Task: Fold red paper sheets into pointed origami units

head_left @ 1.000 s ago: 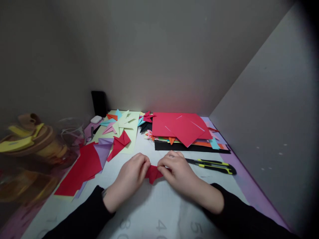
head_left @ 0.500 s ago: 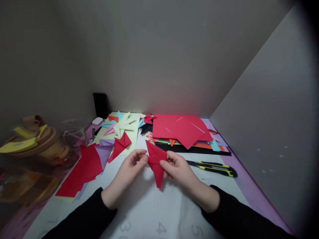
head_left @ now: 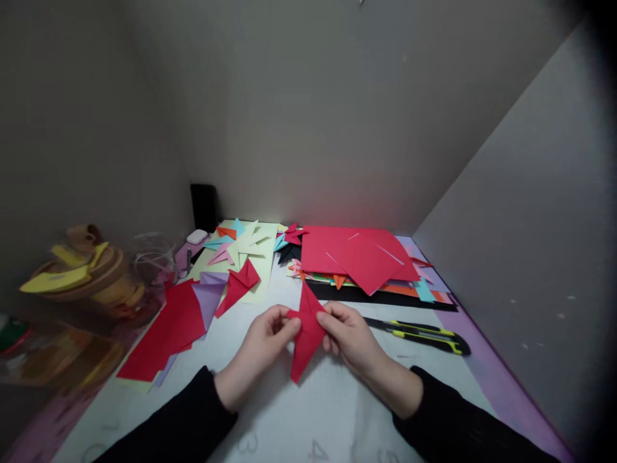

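A folded piece of red paper [head_left: 307, 334] with pointed ends is held over the white sheet, one tip toward the wall and the other toward me. My left hand [head_left: 272, 331] pinches its left edge between thumb and fingers. On the opposite edge my right hand [head_left: 348, 331] has its thumb on top and its fingers curled behind, partly hidden. Another folded red paper [head_left: 238, 286] lies just beyond my left hand. To the right of my right hand rests a black and yellow utility knife [head_left: 424, 335].
Red paper sheets [head_left: 357, 254] are stacked at the back. Pale, blue, pink and orange folded papers [head_left: 241, 241] lie at the back left. Red paper strips [head_left: 166, 334] sit on the left, near a brown and yellow container [head_left: 103, 276]. A black phone-like slab [head_left: 204, 207] leans on the wall.
My left hand has closed onto the red paper's left edge. The paper's lower tip has swung left, and the paper sits slightly lower. The whole view has shifted a little.
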{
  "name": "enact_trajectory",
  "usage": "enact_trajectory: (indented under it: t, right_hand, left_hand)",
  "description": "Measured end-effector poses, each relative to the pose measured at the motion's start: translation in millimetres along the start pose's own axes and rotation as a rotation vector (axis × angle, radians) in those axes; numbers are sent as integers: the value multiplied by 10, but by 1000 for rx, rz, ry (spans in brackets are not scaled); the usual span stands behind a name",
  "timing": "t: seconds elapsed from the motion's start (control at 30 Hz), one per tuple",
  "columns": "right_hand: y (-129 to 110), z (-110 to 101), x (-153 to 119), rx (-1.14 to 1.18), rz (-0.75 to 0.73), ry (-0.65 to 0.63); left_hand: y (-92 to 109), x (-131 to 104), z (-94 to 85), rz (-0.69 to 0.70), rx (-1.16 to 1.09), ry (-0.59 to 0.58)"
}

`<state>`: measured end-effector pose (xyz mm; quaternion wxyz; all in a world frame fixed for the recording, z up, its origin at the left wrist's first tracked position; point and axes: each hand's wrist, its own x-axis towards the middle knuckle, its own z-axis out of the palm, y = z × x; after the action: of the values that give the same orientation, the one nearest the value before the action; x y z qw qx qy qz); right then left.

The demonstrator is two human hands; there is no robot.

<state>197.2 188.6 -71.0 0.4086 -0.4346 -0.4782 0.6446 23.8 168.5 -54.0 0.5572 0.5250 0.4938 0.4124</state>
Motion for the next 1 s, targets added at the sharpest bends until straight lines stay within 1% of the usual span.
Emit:
enact_trajectory:
  t: [0.07, 0.13, 0.33, 0.4, 0.47, 0.53, 0.57, 0.63, 0.7, 0.73, 0.8, 0.9, 1.0]
  right_hand:
    - [-5, -18, 22, 21, -19, 76]
    - [-30, -34, 39, 41, -41, 133]
    - [-162, -76, 67, 40, -147, 215]
    - [-241, -110, 111, 27, -181, 250]
    - [-344, -150, 208, 25, -222, 301]
    - [-450, -163, 369, 39, -266, 352]
    - [-490, -145, 472, 34, -281, 346]
    - [-519, -43, 705, -73, -261, 266]
    - [-453, 139, 945, -265, -226, 186]
    - [-387, 247, 1055, -417, -192, 131]
    - [-210, 458, 1237, -522, -162, 96]
    - [60, 661, 1375, -660, -200, 158]
    - [222, 695, 1371, -777, -296, 235]
  left_hand:
    - [-92, 1, 28, -54, -26, -43]
    - [-138, -2, 42, -100, 7, -58]
    - [-39, -25, 19, -107, 13, -46]
    - [-51, -24, 11, -91, 6, -23]
    - [-104, -14, -2, -66, 17, 13]
    - [-147, -2, -33, -41, 87, 20]
    - [-148, 0, -60, -19, 157, 1]
    - [-92, -14, -130, 47, 349, -100]
    - [15, -52, -202, 112, 556, -228]
    - [66, -78, -226, 126, 640, -263]
    - [123, -134, -237, 134, 745, -296]
    - [59, -190, -178, 168, 809, -340]
    - [-91, -173, -121, 206, 830, -331]
